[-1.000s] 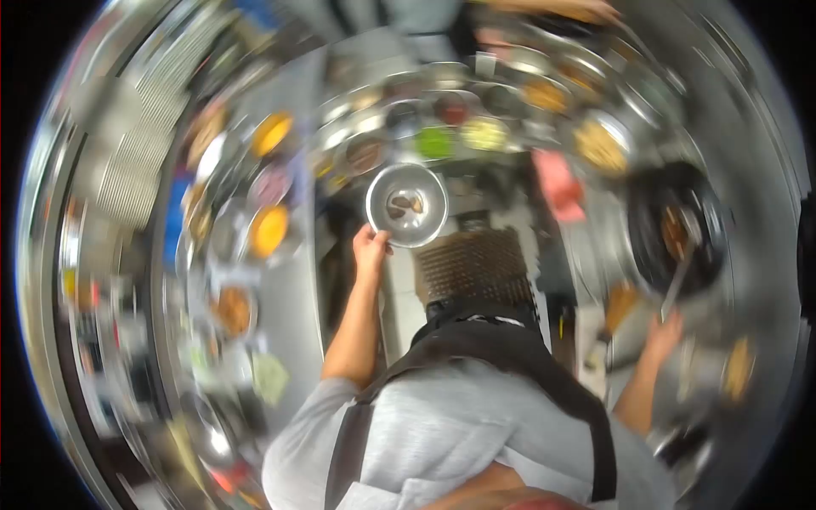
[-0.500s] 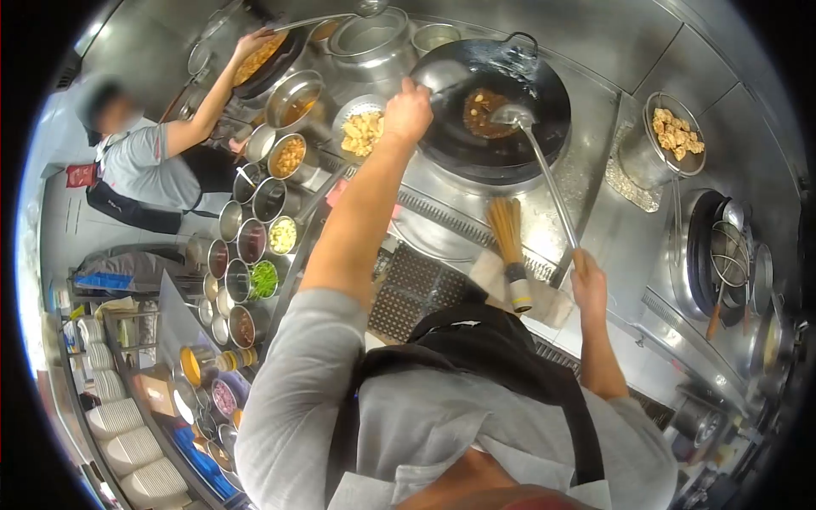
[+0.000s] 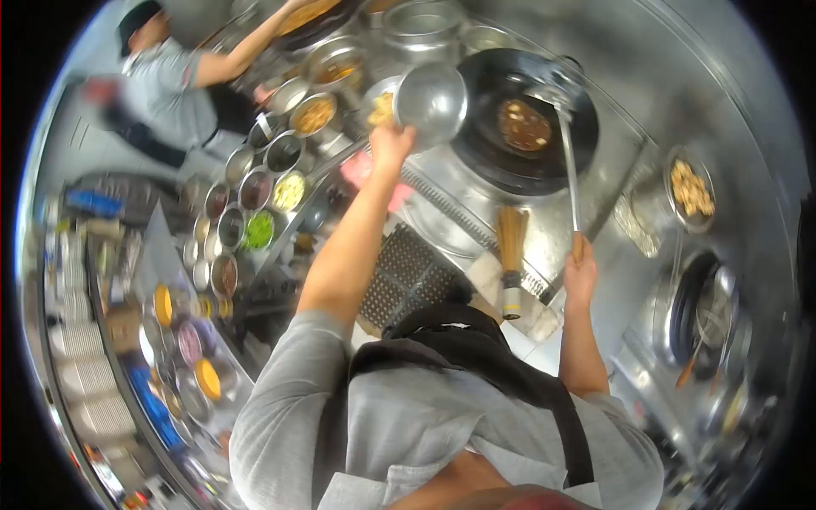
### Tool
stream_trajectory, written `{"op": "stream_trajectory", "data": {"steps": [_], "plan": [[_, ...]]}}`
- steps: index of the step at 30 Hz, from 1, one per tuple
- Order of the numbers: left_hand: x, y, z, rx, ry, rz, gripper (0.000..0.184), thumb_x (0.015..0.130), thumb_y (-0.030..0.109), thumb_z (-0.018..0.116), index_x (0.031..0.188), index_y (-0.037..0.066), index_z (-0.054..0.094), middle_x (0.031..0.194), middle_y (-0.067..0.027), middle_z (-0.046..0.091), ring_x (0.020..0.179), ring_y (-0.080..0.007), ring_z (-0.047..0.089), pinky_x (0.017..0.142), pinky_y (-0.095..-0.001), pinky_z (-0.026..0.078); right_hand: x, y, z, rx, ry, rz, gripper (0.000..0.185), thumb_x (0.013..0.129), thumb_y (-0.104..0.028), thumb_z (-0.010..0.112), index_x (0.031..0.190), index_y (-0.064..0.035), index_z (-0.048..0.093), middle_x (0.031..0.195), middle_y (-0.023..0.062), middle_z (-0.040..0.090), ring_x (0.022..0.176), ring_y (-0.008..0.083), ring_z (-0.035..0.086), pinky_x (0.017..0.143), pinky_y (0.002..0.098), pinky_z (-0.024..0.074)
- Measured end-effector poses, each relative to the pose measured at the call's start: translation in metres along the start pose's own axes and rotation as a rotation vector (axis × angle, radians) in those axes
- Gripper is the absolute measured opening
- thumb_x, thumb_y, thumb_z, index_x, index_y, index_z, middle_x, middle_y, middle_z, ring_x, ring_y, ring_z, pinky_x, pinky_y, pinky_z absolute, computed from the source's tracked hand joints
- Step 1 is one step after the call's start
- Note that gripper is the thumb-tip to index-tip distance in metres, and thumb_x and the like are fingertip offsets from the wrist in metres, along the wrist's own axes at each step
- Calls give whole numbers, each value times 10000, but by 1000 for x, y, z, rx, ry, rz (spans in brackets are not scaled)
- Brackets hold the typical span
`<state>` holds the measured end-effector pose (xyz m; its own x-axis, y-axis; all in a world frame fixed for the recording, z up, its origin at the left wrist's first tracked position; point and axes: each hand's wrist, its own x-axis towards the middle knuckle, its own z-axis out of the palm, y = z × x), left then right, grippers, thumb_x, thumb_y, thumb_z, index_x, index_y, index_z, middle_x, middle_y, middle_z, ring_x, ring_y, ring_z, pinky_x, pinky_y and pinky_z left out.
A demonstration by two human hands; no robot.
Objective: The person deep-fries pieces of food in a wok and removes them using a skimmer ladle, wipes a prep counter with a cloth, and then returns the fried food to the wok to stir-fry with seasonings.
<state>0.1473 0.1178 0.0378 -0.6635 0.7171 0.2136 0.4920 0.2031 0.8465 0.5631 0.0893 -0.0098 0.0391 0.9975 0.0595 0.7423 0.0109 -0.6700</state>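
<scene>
My left hand [image 3: 393,145] grips the rim of a shiny metal bowl [image 3: 431,106]. The bowl hangs tilted at the wok's left edge, partly covering a container of fried golden pieces [image 3: 380,109]. In the large black wok [image 3: 484,161] lies a pool of brown sauce [image 3: 524,125] with a few pale bits. My right hand [image 3: 580,269] is closed around the wooden end of a long-handled wok spatula [image 3: 571,170]. Its metal head is blurred and sits toward the wok's far right side, apart from most of the sauce.
A bamboo brush [image 3: 512,255] rests on the stove front. Right of the wok stands a strainer of fried pieces [image 3: 692,189]. Several ingredient pots [image 3: 285,151] line the left, beside a pink cloth [image 3: 361,170]. A co-worker [image 3: 174,89] works at another wok, upper left.
My left hand has drawn the bowl back from over the wok, leftward and nearer me. The spatula head has left the sauce for the wok's far side. The view has shifted.
</scene>
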Motion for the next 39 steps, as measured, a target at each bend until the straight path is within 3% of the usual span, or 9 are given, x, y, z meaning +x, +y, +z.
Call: {"op": "stream_trajectory", "data": {"steps": [5,11,13,17,24,29,33,34,39], "plan": [[-187,-113,-147,-669,72,-747,117,792,67,578,878,-9,599,708,-106,653,535,-166,623,498,-268,541,24,46,46,5,-1,-349,389,805,-33,551,1193,-62,553,1123,170,610,993,346,596,845,400,476],[-507,-175,-283,-781,645,-1053,186,805,77,584,962,-20,602,775,-108,651,575,-148,630,513,-256,538,-3,3,48,-367,317,-928,372,841,-134,616,1166,31,540,1079,194,593,935,339,596,829,387,481],[-588,-175,-305,-753,831,-1002,192,803,86,597,973,-3,603,765,-80,641,557,-118,600,521,-254,534,-44,-68,59,-16,-90,-818,372,852,-102,586,1200,19,540,1157,192,581,982,315,601,849,370,477],[-712,-149,-338,-780,1223,-924,214,792,143,629,960,11,615,766,-60,606,600,-126,565,566,-264,514,-136,-186,122,-15,-748,-1132,349,866,-129,581,1170,42,556,1095,184,616,940,263,614,834,337,478],[-851,-106,-319,-945,1798,-669,358,887,205,576,1158,0,465,980,-130,622,877,-228,652,646,-279,523,-359,-305,199,167,-1281,-1541,305,871,-87,583,1156,19,572,1046,146,640,934,203,618,834,298,474],[-892,-56,-280,-901,1853,-531,488,888,229,572,1303,37,403,991,-116,622,895,-217,646,630,-267,516,-515,-232,125,61,-1532,-1757,285,863,-90,578,1133,-3,593,1013,143,659,911,179,624,812,287,477],[-925,-19,-206,-557,1402,-946,388,859,179,574,1196,-1,510,903,-113,644,760,-161,661,536,-268,505,-528,-115,98,90,-1741,-1963,257,858,-90,589,1103,-12,608,881,165,667,779,177,631,717,303,490],[-934,-7,-182,-509,1367,-1010,370,854,171,571,1178,0,524,907,-110,645,747,-159,661,523,-273,501,-522,-84,95,102,-1837,-1872,249,848,-87,586,1069,25,610,931,182,659,842,296,650,739,346,497],[-1011,44,-59,-518,1377,-1283,347,831,147,553,1148,5,545,866,-80,650,691,-151,664,473,-256,471,-410,45,131,-837,-1511,-1841,266,735,-183,640,946,-24,676,944,192,654,899,368,623,810,424,486]]}}
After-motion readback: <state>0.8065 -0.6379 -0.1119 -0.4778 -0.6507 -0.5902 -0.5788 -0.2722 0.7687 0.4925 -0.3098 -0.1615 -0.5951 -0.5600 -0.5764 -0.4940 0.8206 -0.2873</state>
